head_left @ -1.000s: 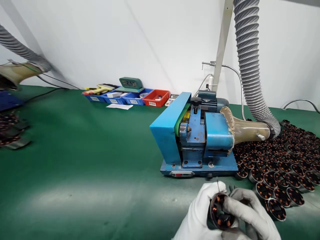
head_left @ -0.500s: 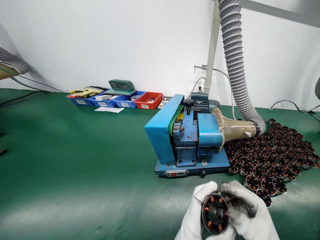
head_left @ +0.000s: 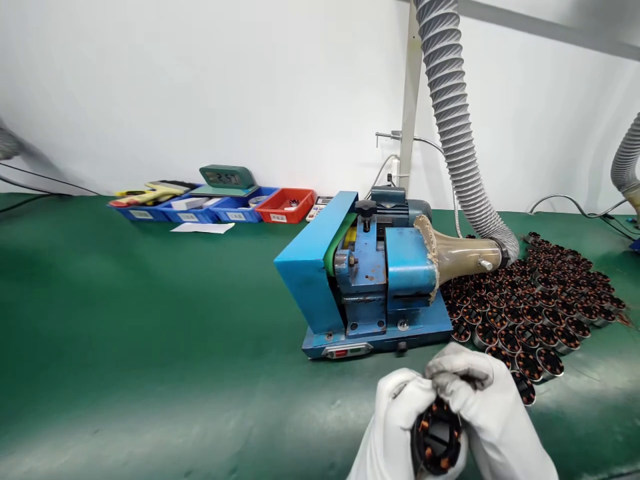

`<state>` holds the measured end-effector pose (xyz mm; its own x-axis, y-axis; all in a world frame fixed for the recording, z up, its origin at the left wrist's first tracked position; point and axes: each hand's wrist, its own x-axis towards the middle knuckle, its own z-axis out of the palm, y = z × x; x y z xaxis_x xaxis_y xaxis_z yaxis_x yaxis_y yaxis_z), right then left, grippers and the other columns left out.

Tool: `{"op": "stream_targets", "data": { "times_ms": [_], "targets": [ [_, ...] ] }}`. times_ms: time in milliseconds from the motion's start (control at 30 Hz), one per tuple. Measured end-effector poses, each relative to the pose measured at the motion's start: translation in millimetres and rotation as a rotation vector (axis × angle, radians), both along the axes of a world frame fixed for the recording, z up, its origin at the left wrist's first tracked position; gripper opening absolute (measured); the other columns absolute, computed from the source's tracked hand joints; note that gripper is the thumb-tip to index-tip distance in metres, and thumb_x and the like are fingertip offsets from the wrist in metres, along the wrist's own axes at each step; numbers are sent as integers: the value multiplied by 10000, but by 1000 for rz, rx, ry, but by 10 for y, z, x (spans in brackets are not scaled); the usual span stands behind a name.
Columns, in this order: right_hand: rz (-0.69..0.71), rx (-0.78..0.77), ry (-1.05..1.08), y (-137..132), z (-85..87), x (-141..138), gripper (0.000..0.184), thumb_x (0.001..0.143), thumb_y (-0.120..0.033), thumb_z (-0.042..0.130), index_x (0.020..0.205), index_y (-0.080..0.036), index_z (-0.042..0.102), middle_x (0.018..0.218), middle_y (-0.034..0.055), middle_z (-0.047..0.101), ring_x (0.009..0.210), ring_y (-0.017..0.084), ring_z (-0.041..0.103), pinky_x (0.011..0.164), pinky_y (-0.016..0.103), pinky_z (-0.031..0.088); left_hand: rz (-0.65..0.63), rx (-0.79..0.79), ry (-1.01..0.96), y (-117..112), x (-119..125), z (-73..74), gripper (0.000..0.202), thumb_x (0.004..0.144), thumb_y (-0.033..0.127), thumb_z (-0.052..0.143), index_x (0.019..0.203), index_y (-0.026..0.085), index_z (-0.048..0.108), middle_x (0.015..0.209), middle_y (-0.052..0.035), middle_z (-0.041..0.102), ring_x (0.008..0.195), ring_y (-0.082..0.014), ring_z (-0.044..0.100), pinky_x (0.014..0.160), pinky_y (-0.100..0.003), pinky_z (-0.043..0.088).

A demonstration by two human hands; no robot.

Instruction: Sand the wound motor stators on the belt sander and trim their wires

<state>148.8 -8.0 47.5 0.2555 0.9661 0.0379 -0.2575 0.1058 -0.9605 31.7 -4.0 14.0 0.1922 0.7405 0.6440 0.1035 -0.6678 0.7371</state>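
Observation:
My left hand (head_left: 397, 420), in a white glove, is closed around a motor stator (head_left: 437, 437), a dark ring with copper windings inside. The stator is tilted, its open face toward me. My right hand (head_left: 475, 393), also gloved, has its thumb and fingers pinched together at the stator's upper rim, against the left fingertips. What lies in that pinch is hidden; the right glove's fingertips look grey and soiled. Just beyond the right hand stand many similar stators (head_left: 527, 365) in rows on the green table (head_left: 175, 347).
A blue belt machine (head_left: 345, 280) stands ahead of my hands, with a grey ribbed hose (head_left: 450, 113) joined to its right side. Farther back sit blue bins (head_left: 187, 215), a red bin (head_left: 287, 205), a digital clock (head_left: 227, 177) and a white paper (head_left: 203, 228).
My right hand has moved up to the stator's top edge and pinches there, close to the left fingertips. The stator has turned and tilted in my left hand. The view has shifted slightly right.

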Motion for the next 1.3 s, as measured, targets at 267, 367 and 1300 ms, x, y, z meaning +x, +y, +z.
{"op": "stream_targets", "data": {
  "times_ms": [267,367,1300],
  "targets": [
    [-282,83,286,58,-203,50,295,564,-453,848,751,-243,759,729,43,756,627,183,689,604,290,588,130,-279,-167,7,113,-112,522,729,149,628,1188,319,447,1123,-31,454,1035,-188,513,943,-312,424],
    [-174,23,28,110,-311,-144,496,448,-434,887,872,-209,762,831,89,785,766,283,731,692,351,603,134,-490,-336,108,220,-186,453,733,292,694,1145,280,505,1185,-48,488,1093,-210,533,959,-332,437],
    [-309,-189,-252,618,-310,-120,372,663,-438,749,910,-164,704,837,86,767,776,253,714,703,329,580,139,-816,-451,654,643,-203,360,760,280,641,1078,243,476,1002,-69,635,853,-203,669,744,-331,561]
  ]
}}
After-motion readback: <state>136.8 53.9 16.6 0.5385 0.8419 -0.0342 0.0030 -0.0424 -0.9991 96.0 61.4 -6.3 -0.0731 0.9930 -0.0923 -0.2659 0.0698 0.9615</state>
